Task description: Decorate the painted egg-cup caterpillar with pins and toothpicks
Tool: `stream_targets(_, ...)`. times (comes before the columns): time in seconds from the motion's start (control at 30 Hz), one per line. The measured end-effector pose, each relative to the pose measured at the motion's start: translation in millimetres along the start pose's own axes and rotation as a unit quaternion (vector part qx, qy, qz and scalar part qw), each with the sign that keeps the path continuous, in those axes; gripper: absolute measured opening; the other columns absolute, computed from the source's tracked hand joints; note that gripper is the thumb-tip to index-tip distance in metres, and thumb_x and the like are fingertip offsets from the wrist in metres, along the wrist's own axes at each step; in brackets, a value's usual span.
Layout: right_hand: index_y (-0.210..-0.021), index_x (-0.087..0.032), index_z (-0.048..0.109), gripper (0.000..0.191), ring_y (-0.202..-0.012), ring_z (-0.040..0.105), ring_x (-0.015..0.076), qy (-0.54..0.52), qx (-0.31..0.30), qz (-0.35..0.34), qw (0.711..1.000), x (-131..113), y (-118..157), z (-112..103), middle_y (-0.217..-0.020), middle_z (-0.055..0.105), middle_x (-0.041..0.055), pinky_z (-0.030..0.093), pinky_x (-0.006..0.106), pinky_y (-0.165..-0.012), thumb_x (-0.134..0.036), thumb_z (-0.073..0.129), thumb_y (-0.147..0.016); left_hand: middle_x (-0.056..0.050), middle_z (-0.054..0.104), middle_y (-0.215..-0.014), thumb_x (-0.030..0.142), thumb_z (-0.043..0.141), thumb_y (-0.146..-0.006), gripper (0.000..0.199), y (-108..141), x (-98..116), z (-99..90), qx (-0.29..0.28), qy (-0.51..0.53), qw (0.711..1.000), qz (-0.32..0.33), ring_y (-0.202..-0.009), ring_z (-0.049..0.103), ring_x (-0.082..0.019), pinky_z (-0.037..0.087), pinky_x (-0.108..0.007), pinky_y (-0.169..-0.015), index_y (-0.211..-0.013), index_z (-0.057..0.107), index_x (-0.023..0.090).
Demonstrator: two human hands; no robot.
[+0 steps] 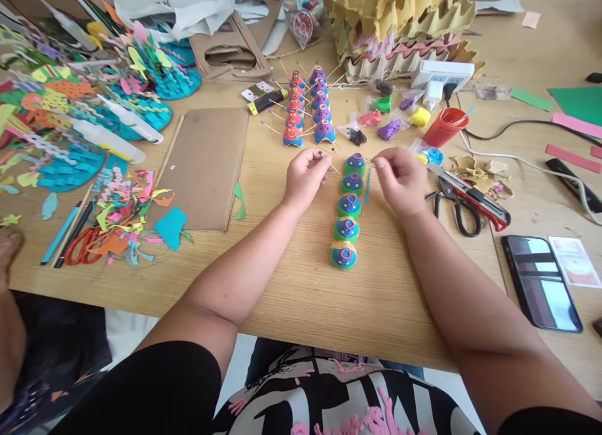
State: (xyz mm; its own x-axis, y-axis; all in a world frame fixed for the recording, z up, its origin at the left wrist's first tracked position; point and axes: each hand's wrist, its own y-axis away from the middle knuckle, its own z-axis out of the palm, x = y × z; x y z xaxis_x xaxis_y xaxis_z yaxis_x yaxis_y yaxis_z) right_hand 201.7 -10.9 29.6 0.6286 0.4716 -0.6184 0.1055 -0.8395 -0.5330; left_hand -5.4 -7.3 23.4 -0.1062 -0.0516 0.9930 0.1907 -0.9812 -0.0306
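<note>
My left hand [305, 175] is closed in a pinch on a thin toothpick [335, 170] with a dark tip, left of the far end of a caterpillar. This caterpillar [349, 204] is a row of several egg-carton cups in blue and green, with small pink rings and yellow dots on them. My right hand [401, 179] is closed too, its fingertips beside the row's far cup; thin tan sticks show there, but I cannot tell whether they are gripped. Between the row and my right hand lies a slim blue tool [368, 185].
Behind stand a red cup row [292, 134] and a purple one [324, 131], both with sticks. Bagged clay [389, 129], a red cup [444, 128], a box cutter [475, 200], black scissors [463, 217] and a phone [540, 283] lie right. Cardboard [202, 165] and paper scraps [125, 215] lie left.
</note>
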Motion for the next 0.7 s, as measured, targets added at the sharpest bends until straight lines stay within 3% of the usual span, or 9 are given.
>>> stream_targets(0.1,-0.114,-0.022,0.075,0.064,-0.06,0.05,0.0175,-0.015,-0.125,-0.009,0.992,-6.3,3.5,0.1,-0.063,0.051,-0.0015,0.042,0.035,-0.064,-0.079,0.056,-0.091,0.004,0.067,-0.063,0.01,0.068,-0.09,0.02,1.0,-0.3,-0.6,-0.01,0.005,1.0,0.004,-0.05,0.055,-0.004,0.039,-0.014,-0.046,-0.074,0.058,0.018)
stream_targets(0.17,-0.122,-0.021,0.074,0.064,-0.058,0.049,0.017,-0.005,-0.167,-0.008,0.986,-4.0,3.6,-1.0,-0.061,0.051,-0.0028,0.039,0.034,-0.063,-0.075,0.062,-0.089,0.005,0.067,-0.063,0.01,0.068,-0.089,0.019,1.1,0.2,-0.6,-0.011,0.005,1.0,0.001,-0.05,0.054,-0.004,0.038,-0.014,-0.046,-0.074,0.059,0.018)
stream_targets(0.43,-0.129,-0.02,0.077,0.056,-0.059,0.051,0.0167,0.037,-0.221,0.027,0.974,-1.1,1.1,-9.1,-0.065,0.059,-0.0007,0.036,0.033,-0.063,-0.054,0.074,-0.086,0.005,0.067,-0.063,0.01,0.067,-0.089,0.02,0.4,-2.0,-1.2,-0.03,0.0,1.0,0.004,-0.048,0.052,-0.004,0.038,-0.014,-0.046,-0.074,0.058,0.018)
stream_targets(0.7,-0.132,-0.024,0.077,0.052,-0.063,0.056,0.0186,0.07,-0.238,0.036,0.968,-2.8,-0.3,-8.6,-0.072,0.068,0.0025,0.037,0.033,-0.063,-0.05,0.075,-0.086,0.004,0.068,-0.064,0.011,0.067,-0.089,0.018,-0.1,-6.9,-3.3,-0.043,-0.01,0.999,0.025,-0.049,0.053,-0.005,0.039,-0.015,-0.047,-0.075,0.06,0.019)
